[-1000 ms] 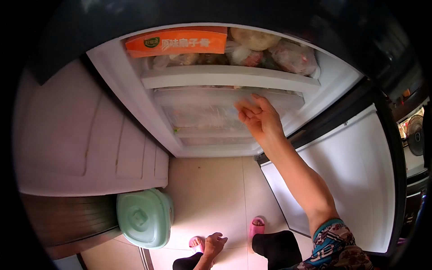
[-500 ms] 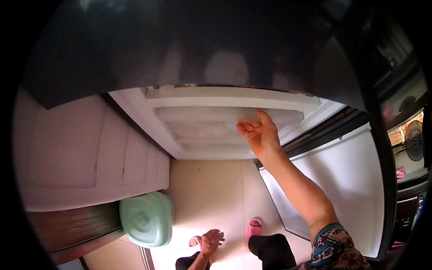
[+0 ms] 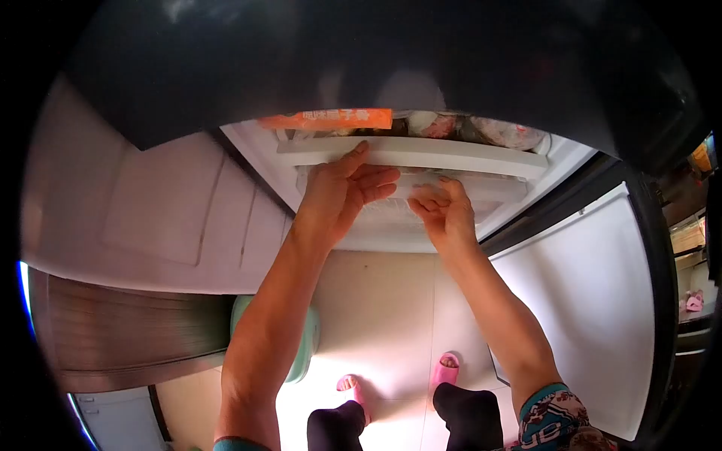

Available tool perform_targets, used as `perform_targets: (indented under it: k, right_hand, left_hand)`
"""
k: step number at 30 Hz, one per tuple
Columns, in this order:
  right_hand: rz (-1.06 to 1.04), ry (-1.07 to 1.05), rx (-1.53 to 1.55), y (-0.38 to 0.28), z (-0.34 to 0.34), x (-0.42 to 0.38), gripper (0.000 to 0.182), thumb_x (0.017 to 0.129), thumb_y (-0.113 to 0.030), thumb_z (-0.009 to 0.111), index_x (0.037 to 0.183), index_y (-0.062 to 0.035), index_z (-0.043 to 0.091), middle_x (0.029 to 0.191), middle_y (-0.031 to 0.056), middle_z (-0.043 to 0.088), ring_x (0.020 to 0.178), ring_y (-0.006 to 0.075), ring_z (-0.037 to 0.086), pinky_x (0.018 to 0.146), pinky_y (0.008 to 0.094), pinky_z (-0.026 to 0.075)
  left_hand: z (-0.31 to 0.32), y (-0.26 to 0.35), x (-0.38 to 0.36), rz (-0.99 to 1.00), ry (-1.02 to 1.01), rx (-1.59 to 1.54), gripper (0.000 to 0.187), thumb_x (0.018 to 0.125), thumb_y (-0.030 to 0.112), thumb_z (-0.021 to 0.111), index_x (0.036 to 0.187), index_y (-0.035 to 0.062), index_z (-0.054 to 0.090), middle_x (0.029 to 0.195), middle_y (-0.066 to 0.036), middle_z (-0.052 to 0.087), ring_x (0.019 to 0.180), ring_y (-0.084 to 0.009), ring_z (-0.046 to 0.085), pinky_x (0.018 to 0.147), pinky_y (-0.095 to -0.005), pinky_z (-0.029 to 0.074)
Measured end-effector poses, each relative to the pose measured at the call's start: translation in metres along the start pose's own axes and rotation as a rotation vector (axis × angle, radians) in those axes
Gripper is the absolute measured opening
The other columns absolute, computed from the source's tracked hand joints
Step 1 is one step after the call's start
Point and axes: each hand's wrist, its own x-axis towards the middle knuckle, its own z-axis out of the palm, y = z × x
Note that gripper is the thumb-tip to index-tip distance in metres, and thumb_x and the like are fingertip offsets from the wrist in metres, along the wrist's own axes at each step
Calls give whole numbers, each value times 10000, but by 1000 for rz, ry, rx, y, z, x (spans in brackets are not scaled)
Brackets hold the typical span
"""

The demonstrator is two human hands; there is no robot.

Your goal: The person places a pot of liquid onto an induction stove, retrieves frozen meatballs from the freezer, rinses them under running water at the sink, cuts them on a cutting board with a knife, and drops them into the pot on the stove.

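Observation:
In the head view, my left hand (image 3: 347,192) reaches up to a white drawer front (image 3: 466,156) inside an open refrigerator compartment. Its thumb lies against that white front; the other fingers stretch to the right, loosely apart, over the drawer below. My right hand (image 3: 450,214) is at the front of that lower translucent drawer (image 3: 500,189). Its fingers are curled at the drawer's upper edge, and the thumb is raised behind them. Above the white front show an orange package (image 3: 346,118) with printed characters and several plastic-wrapped items (image 3: 508,133).
A dark glossy panel (image 3: 361,60) hangs over the compartment. The white inner side of an open door (image 3: 579,301) stands at right. A padded pale panel (image 3: 135,218) is at left, above a green container (image 3: 302,353). Pink slippers (image 3: 446,370) are on the tiled floor.
My left hand has risen from low near the floor to the drawer fronts. The right hand stays at the lower drawer. The view has shifted, and the upper drawer's contents now show.

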Motion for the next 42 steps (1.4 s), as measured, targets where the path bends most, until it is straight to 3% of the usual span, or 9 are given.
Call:
perform_targets:
  k: [16, 19, 23, 26, 28, 31, 32, 39, 42]
  right_hand:
    - [55, 46, 4, 16, -8, -64, 109, 789, -191, 546, 781, -83, 552, 817, 103, 635, 863, 237, 589, 866, 399, 417]
    - [-3, -34, 46, 22, -14, -61, 113, 784, -136, 580, 869, -63, 562, 852, 84, 621, 863, 237, 604, 831, 418, 462]
    - [18, 8, -11, 20, -9, -66, 94, 796, -196, 538, 789, -112, 579, 860, 112, 645, 885, 240, 596, 875, 409, 413]
    - [19, 26, -13, 20, -12, -69, 100, 803, -189, 527, 804, -110, 590, 877, 110, 646, 882, 242, 600, 877, 411, 413]
    - [17, -42, 94, 24, -21, -78, 127, 814, -108, 532, 931, -61, 550, 900, 82, 628, 852, 238, 614, 824, 429, 464]
    - [41, -40, 84, 33, -25, -101, 115, 819, -88, 518, 921, -67, 566, 924, 94, 631, 881, 243, 613, 841, 433, 456]
    - [47, -3, 27, 34, -24, -104, 129, 840, -174, 498, 865, -105, 604, 899, 95, 650, 949, 235, 593, 891, 444, 414]
    - [78, 20, 41, 23, -19, -108, 118, 857, -169, 509, 874, -81, 586, 883, 119, 645, 942, 259, 595, 843, 431, 450]
    - [236, 98, -296, -5, -19, -123, 112, 852, -151, 531, 842, -42, 555, 841, 139, 635, 888, 252, 611, 732, 370, 498]
  left_hand:
    - [-6, -8, -9, 44, -35, -20, 329, 903, 191, 436, 1080, -87, 429, 915, -232, 584, 817, -294, 627, 661, -361, 556]
    - [-2, -10, -10, 53, -10, -19, 329, 914, 166, 410, 1006, -146, 459, 837, -213, 586, 749, -249, 630, 639, -314, 542]
    - [0, -12, -4, 147, 4, 19, 361, 912, 164, 416, 969, -192, 443, 825, -249, 578, 746, -280, 628, 689, -322, 547]
    - [-1, -8, 9, 83, 35, 29, 361, 909, 166, 429, 992, -185, 432, 861, -273, 574, 757, -298, 623, 715, -347, 540]
    - [-1, -7, 15, 45, 41, 37, 366, 907, 174, 437, 996, -180, 433, 868, -276, 573, 759, -301, 623, 718, -352, 538]
    - [0, -3, 16, 28, 79, 41, 372, 899, 188, 460, 999, -170, 441, 881, -280, 571, 766, -304, 621, 719, -360, 533]
    - [1, -6, 16, 50, 101, 45, 374, 894, 195, 475, 997, -163, 448, 886, -282, 571, 773, -304, 619, 717, -363, 531]
    - [-18, -7, 17, -32, -16, 16, 369, 874, 205, 510, 994, -142, 478, 921, -263, 574, 854, -274, 607, 698, -373, 531]
    - [-19, -11, -3, 78, -61, 86, 292, 879, 177, 479, 1056, -56, 469, 921, -228, 585, 807, -271, 625, 665, -317, 551]
